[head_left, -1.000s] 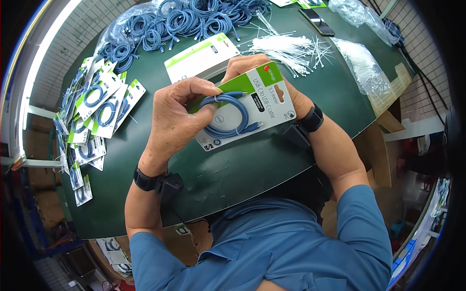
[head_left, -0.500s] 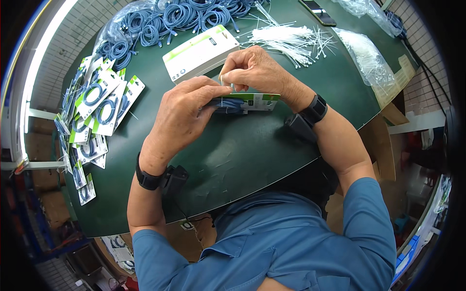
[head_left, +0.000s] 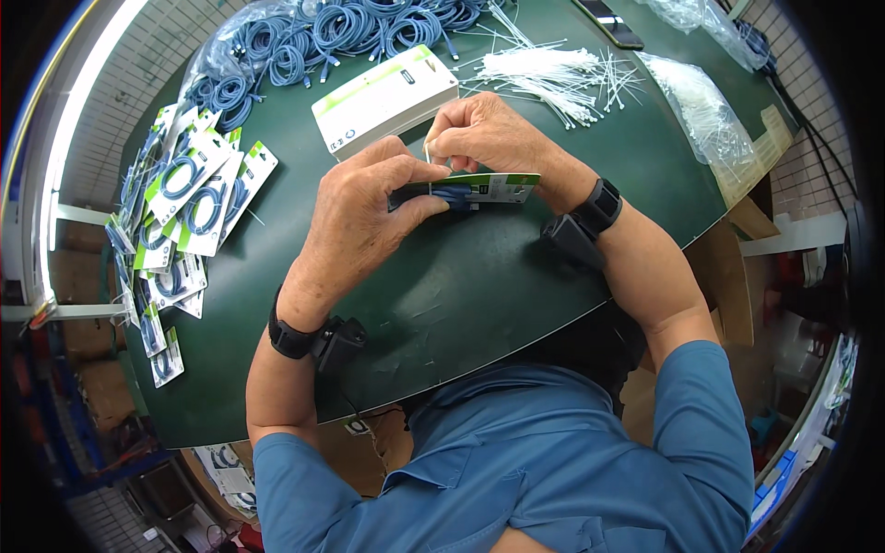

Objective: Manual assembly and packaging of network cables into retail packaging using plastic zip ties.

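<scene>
My left hand [head_left: 355, 203] grips a green and white hang card [head_left: 509, 187] by its left part, tilted nearly edge-on above the table. A coiled blue cable [head_left: 454, 193] lies against the card's near face, with my left thumb pressed over it. Behind the card's upper edge, my right hand [head_left: 493, 136] pinches a thin white cable tie [head_left: 427, 153] between thumb and forefinger. The card hides where the lower part of that tie runs.
Just beyond my hands lies a white and green box [head_left: 383, 100]. Blue cable coils [head_left: 341, 29] are heaped at the far edge, loose white ties [head_left: 539, 74] to their right. Carded cables [head_left: 201, 207] pile up at left. A bag of ties [head_left: 698, 112] and a phone [head_left: 608, 22] lie far right.
My left hand has shifted slightly right, its thumb sliding farther over the cable coil. The card has moved a little right and tipped; my right hand keeps its pinch.
</scene>
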Motion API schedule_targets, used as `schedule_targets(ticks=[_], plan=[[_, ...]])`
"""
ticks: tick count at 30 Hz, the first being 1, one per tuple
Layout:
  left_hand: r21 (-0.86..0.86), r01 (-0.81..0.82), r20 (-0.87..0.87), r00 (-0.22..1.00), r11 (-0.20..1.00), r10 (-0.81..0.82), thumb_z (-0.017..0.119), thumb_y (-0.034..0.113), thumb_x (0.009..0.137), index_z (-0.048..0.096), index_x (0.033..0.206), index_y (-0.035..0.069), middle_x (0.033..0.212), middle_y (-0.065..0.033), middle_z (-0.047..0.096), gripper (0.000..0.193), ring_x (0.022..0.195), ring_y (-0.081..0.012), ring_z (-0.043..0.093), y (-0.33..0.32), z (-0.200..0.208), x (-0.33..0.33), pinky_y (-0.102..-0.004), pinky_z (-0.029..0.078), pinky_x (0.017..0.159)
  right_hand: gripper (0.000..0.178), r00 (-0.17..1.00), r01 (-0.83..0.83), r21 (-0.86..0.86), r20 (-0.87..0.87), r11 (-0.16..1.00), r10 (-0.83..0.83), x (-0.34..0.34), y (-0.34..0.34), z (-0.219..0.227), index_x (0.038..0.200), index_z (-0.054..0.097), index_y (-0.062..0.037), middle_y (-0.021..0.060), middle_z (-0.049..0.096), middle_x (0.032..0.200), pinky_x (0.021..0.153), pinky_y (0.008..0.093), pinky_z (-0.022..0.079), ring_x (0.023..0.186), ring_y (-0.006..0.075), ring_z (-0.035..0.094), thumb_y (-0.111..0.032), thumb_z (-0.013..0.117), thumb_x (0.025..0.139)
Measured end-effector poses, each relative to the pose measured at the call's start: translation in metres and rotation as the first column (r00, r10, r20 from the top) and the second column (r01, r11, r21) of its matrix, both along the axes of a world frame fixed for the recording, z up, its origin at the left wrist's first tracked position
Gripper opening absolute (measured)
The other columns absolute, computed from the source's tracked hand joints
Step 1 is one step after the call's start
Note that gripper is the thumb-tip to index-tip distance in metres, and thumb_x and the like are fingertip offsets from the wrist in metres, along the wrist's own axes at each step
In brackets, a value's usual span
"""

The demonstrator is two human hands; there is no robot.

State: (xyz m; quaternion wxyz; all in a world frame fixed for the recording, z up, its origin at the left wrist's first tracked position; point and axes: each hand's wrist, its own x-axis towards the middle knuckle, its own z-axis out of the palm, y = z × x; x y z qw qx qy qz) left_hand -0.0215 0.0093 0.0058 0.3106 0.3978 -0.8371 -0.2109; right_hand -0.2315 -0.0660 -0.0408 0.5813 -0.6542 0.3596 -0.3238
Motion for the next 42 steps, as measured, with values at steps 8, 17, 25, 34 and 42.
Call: schedule_targets(ticks=[8, 17, 25, 34, 42], plan=[[-0.123, 0.087, 0.091, 0.993, 0.989, -0.076, 0.084, -0.001, 0.073, 0.074, 0.101, 0.004, 0.082, -0.0086, 0.058, 0.030, 0.075, -0.0243, 0.061, -0.001, 0.003, -0.002, -0.0350, 0.048, 0.065, 0.014, 0.995, -0.075, 0.002, -0.065, 0.997, 0.075, 0.001, -0.004, -0.002, 0.082, 0.074, -0.0018, -0.0010, 0.065, 0.068, 0.056, 0.0206, 0.046, 0.062, 0.0044, 0.058, -0.016, 0.072, 0.085], [-0.209, -0.083, 0.060, 0.993, 0.974, 0.098, 0.079, -0.004, 0.073, 0.069, 0.111, 0.005, 0.089, -0.0068, 0.061, 0.041, 0.079, -0.0264, 0.066, -0.001, 0.001, 0.012, -0.0376, 0.054, 0.072, 0.019, 1.000, 0.019, 0.024, 0.025, 1.000, -0.019, -0.004, -0.016, -0.010, 0.094, 0.072, -0.0006, 0.0018, 0.068, 0.079, 0.059, 0.0219, 0.047, 0.066, 0.0053, 0.060, -0.020, 0.072, 0.091], [0.407, -0.003, -0.751, 0.568, 0.913, 0.337, 0.079, -0.002, 0.088, 0.065, 0.120, -0.007, 0.112, -0.0086, 0.073, 0.035, 0.101, -0.0128, 0.069, -0.019, -0.006, 0.023, -0.0288, 0.059, 0.088, 0.036, 0.853, 0.096, 0.187, 0.491, 0.978, -0.178, -0.015, -0.017, -0.001, 0.127, 0.062, 0.0008, 0.0063, 0.071, 0.110, 0.076, 0.0258, 0.055, 0.088, 0.0079, 0.066, -0.023, 0.069, 0.101], [0.424, 0.098, -0.827, 0.446, 0.900, 0.342, 0.081, 0.003, 0.089, 0.065, 0.124, -0.006, 0.114, -0.0115, 0.073, 0.040, 0.101, -0.0144, 0.070, -0.020, -0.020, 0.012, -0.0295, 0.057, 0.093, 0.044, 0.973, -0.057, -0.065, 0.219, 0.996, 0.070, 0.005, 0.014, 0.016, 0.134, 0.061, 0.0027, 0.0087, 0.070, 0.120, 0.086, 0.0293, 0.057, 0.103, 0.0113, 0.067, -0.024, 0.071, 0.100], [0.455, 0.284, -0.875, 0.322, 0.844, 0.363, 0.078, 0.004, 0.092, 0.066, 0.125, -0.002, 0.117, -0.0091, 0.073, 0.035, 0.104, -0.0125, 0.068, -0.019, -0.030, 0.013, -0.0292, 0.053, 0.099, 0.039, 0.908, -0.117, 0.036, 0.409, 0.992, 0.093, 0.005, 0.014, 0.007, 0.127, 0.068, 0.0024, 0.0089, 0.073, 0.115, 0.089, 0.0312, 0.057, 0.101, 0.0140, 0.068, -0.025, 0.072, 0.099]])
